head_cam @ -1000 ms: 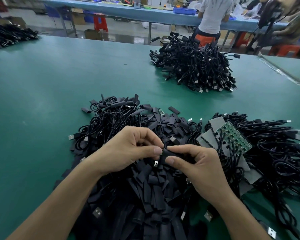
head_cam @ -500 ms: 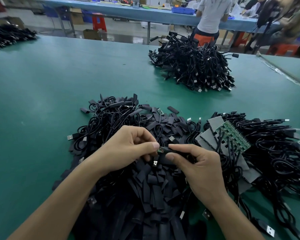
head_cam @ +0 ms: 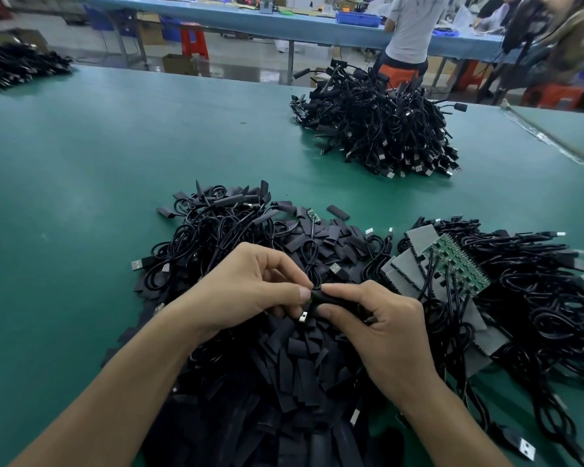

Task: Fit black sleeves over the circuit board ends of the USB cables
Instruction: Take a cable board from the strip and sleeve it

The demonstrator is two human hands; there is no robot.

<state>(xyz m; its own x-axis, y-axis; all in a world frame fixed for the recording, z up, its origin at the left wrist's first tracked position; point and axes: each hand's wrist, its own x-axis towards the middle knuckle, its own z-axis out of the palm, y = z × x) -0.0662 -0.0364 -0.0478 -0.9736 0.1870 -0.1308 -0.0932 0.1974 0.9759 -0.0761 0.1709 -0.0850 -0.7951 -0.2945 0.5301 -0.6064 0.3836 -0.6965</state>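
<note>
Sleeve (head_cam: pixel 331 299) pinched between both hands, left hand (head_cam: pixel 250 291), right hand (head_cam: pixel 381 326)

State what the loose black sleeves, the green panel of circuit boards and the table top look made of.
Flat matte black sleeves: thin soft plastic, probably heat-shrink tubing; they lie creased flat. Green circuit board panel: rigid-looking laminate, dotted with pale pads. Teal table top: smooth matte mat, possibly rubber.
</note>
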